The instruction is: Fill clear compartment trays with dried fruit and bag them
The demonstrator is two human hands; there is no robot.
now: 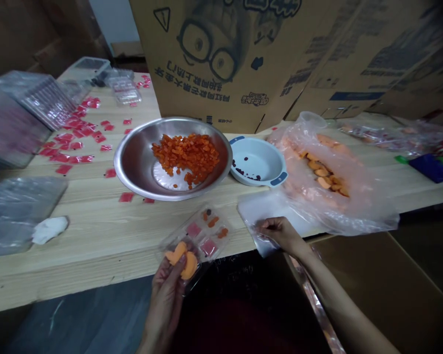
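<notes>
My left hand holds up several flat orange slices above the table's front edge, next to a clear compartment tray. That tray holds red squares and small orange pieces. My right hand pinches a corner of a clear plastic bag at the table edge, and orange slices lie inside the bag. Beyond the tray, a steel bowl holds a heap of diced orange pieces. A white bowl with blue handles stands to its right, with dark bits inside.
Red square packets lie scattered across the wooden table. Stacks of clear trays stand at the back left, near a grey plastic sheet and a white lump. Large cardboard sheets rise behind the table.
</notes>
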